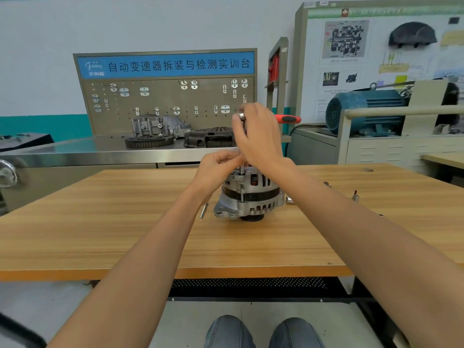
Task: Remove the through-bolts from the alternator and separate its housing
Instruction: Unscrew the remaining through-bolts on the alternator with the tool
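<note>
A silver and black alternator (249, 197) stands pulley-down on the wooden table (125, 222). A ratchet wrench with a red and black handle (288, 119) stands over it, its extension shaft (241, 169) reaching down to a through-bolt on the top rim. My right hand (258, 136) grips the ratchet head from above. My left hand (221, 167) pinches the lower shaft just above the housing. The bolt head itself is hidden by the socket.
A loose bolt (204, 210) lies left of the alternator. Small sockets (354, 196) and bits lie to the right on the table. Behind stand a steel bench with gearbox parts (160, 130), a pegboard (165, 96) and a blue motor (364, 111).
</note>
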